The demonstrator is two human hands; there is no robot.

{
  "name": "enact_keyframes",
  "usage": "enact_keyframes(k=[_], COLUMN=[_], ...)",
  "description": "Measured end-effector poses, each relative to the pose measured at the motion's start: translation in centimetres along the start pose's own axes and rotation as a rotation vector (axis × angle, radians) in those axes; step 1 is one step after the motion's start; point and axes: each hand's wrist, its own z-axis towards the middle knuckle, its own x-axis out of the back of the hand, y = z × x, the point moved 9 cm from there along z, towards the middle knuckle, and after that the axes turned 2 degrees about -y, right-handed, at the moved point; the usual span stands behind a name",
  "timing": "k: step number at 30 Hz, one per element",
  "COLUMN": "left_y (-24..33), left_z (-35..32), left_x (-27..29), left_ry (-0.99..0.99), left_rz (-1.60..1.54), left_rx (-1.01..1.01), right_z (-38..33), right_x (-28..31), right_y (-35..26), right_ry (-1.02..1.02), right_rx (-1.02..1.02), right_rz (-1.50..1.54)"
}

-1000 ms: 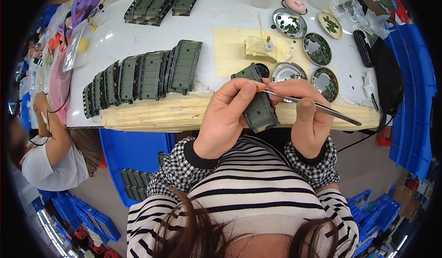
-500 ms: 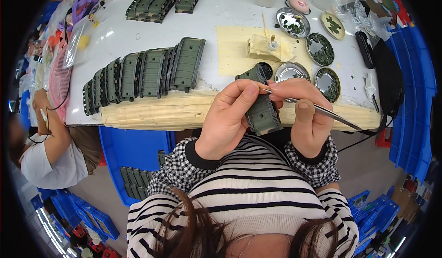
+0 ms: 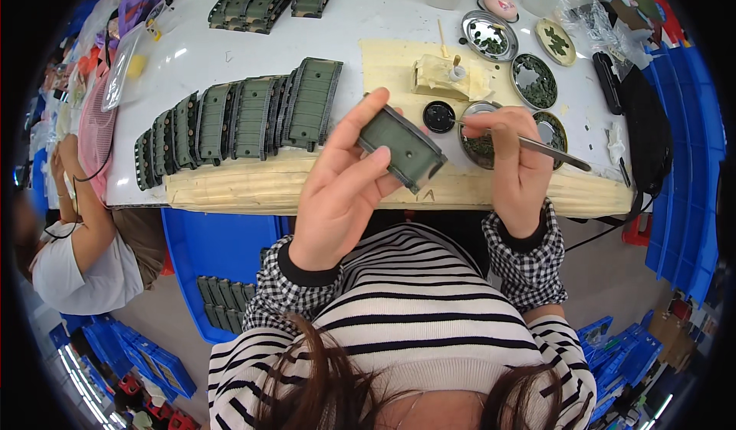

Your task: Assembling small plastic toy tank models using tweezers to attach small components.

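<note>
The left hand (image 3: 333,200) grasps a curved green panel (image 3: 400,151) at the near side of the counter (image 3: 192,58); the thumb presses its upper face, the other fingers lie along its left side and behind it, and its right end juts clear of them. The right hand (image 3: 517,173) pinches metal tweezers (image 3: 556,154), their tips beside a small black pot (image 3: 439,117).

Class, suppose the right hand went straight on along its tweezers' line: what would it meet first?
Probably the round black pot, just beyond the tip of the tweezers, though the tip's height is unclear.
</note>
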Motion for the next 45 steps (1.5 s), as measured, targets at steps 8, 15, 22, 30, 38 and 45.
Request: enact_keyframes(k=[8, 15, 22, 30, 38, 45], left_y=[1.3, 1.2, 1.6, 1.2, 1.2, 1.1], left_z=[-0.4, -0.4, -0.4, 0.0, -0.2, -0.2], left_x=[0.6, 1.0, 1.2, 0.7, 0.3, 0.4], left_ry=[0.037, 0.050, 0.085, 0.059, 0.052, 0.059], left_rz=[0.078, 0.049, 0.015, -0.058, -0.074, -0.085], left_rx=[-0.094, -0.095, -0.115, -0.066, -0.070, -0.068], right_z=[0.3, 0.4, 0.1, -1.3, -1.4, -1.3], right_x=[-1.5, -1.7, -0.7, -2.1, -2.3, -2.5], right_y=[1.6, 1.6, -1.0, -4.9, -4.7, -4.8], right_ry=[-0.008, -0.017, -0.030, -0.175, -0.165, -0.172], right_rx=[-0.020, -0.001, 0.048, 0.190, 0.203, 0.188], right_rz=[-0.161, -0.208, 0.052, 0.179, 0.195, 0.181])
